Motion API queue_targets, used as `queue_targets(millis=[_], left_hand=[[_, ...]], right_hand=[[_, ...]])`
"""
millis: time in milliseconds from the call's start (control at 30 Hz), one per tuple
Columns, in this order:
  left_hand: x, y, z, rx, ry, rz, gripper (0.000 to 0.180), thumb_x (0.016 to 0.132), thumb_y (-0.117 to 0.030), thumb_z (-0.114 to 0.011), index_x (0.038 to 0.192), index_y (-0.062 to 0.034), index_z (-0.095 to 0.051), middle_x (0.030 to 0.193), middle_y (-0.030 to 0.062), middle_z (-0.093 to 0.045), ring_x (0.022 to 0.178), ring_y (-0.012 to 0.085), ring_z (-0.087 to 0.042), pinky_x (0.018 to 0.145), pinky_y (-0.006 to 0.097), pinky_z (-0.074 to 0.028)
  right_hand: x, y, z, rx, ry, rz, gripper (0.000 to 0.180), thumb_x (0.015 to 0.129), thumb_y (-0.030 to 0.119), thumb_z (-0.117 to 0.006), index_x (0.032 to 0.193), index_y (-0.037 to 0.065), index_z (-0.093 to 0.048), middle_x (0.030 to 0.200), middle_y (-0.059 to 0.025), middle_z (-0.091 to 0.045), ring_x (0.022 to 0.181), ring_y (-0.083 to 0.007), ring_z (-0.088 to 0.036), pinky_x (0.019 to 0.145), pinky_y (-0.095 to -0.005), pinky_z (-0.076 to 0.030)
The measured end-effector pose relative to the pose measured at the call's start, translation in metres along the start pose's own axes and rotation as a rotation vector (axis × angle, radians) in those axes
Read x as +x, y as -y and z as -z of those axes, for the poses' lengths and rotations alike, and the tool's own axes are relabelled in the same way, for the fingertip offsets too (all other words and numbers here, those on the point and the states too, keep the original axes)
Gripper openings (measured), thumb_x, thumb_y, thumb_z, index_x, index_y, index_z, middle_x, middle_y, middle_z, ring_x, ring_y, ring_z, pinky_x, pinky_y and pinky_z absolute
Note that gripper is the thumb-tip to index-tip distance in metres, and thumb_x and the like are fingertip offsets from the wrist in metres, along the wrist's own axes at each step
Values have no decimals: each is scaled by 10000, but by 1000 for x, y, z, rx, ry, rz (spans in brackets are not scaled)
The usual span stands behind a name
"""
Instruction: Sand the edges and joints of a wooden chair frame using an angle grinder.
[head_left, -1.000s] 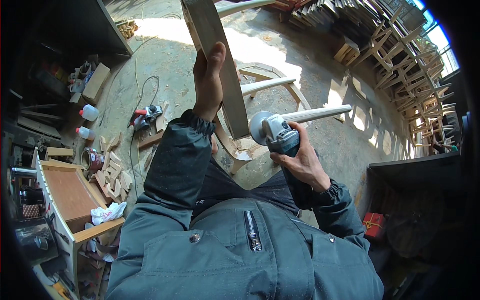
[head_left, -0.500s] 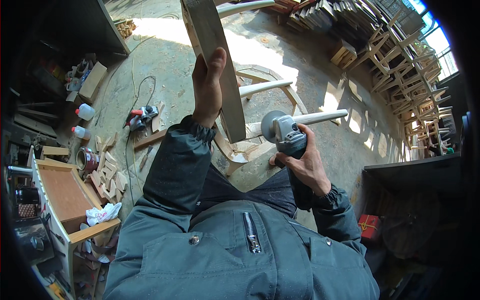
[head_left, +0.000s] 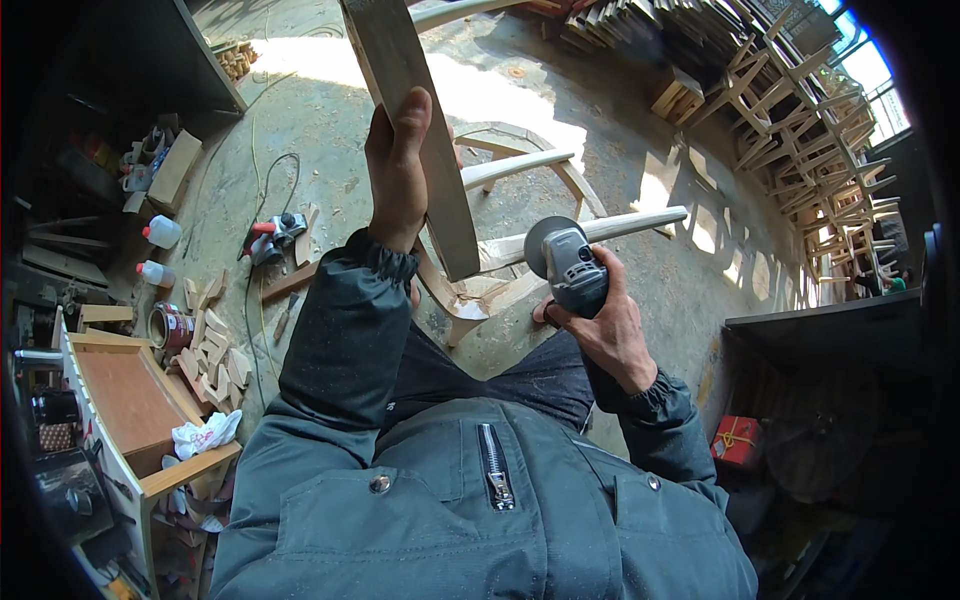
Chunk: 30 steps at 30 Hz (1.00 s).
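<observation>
My left hand (head_left: pixel 398 190) grips the edge of a long flat wooden board (head_left: pixel 446 195), thumb along its broad face. The board slants up and away to the top edge of the picture. It seems to be part of a pale wooden chair frame with a curved rail (head_left: pixel 575 185) and tapered legs (head_left: pixel 635 227); how they join is partly hidden. In my right hand (head_left: pixel 618 340) is a grey angle grinder (head_left: pixel 578 275), fingers wrapped round its body. Its round disc (head_left: pixel 536 245) is near a leg and apart from the board; whether it touches the leg I cannot tell.
On the floor to the left are a red-and-grey power tool (head_left: pixel 275 238) with a cord, wood offcuts (head_left: pixel 218 350), a tin can (head_left: pixel 170 327) and white jugs (head_left: pixel 162 232). A wooden drawer-like box (head_left: pixel 125 375) stands nearer. Stacked chair frames (head_left: pixel 800 130) line the far right.
My right hand has turned the angle grinder, so its disc shows more edge-on from above. The board and my left hand appear slightly farther left, as does much of the scene.
</observation>
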<state>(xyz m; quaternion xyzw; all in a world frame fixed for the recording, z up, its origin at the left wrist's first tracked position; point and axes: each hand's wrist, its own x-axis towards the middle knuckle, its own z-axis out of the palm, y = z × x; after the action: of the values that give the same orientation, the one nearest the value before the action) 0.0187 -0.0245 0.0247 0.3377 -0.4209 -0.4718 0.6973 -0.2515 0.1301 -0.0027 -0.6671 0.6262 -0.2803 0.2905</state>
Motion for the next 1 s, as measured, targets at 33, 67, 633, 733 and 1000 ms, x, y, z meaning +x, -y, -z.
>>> queue_targets(millis=[33,67,633,733,1000], left_hand=[[1,0,0,1,-4,0,446,1045,-527,-610,1041,-81,-587,810,91,-648,616,202,-654,559,341,-530],[1,0,0,2,-4,0,446,1045,-527,-610,1041,-81,-587,810,91,-648,616,202,-654,559,341,-530],[1,-10,-2,70,-15,50,468,1070,-519,-565,986,-61,-611,803,90,-658,625,196,-662,588,332,-539],[3,-12,-7,59,-29,54,474,1074,-518,-560,983,-56,-613,802,92,-655,628,199,-661,607,337,-539],[-4,-11,-5,76,-28,85,538,1063,-564,-554,988,-34,-617,801,91,-646,654,198,-663,633,330,-530]], right_hand=[[0,2,2,90,21,-75,992,798,257,-940,1557,139,-312,1305,-235,-655,1195,-385,-686,1047,-483,-551],[0,3,2,91,21,-75,992,798,257,-940,1557,139,-312,1305,-235,-655,1195,-385,-686,1047,-483,-551],[-4,-19,-12,79,-55,43,998,801,223,-915,1568,135,-281,1300,-277,-648,1156,-432,-704,955,-482,-587],[-5,-15,-21,142,-61,125,997,797,214,-923,1564,133,-291,1303,-266,-645,1178,-409,-698,976,-472,-579],[-6,-9,-19,37,-34,50,971,790,226,-918,1547,136,-315,1305,-287,-645,1144,-457,-704,939,-475,-592]])
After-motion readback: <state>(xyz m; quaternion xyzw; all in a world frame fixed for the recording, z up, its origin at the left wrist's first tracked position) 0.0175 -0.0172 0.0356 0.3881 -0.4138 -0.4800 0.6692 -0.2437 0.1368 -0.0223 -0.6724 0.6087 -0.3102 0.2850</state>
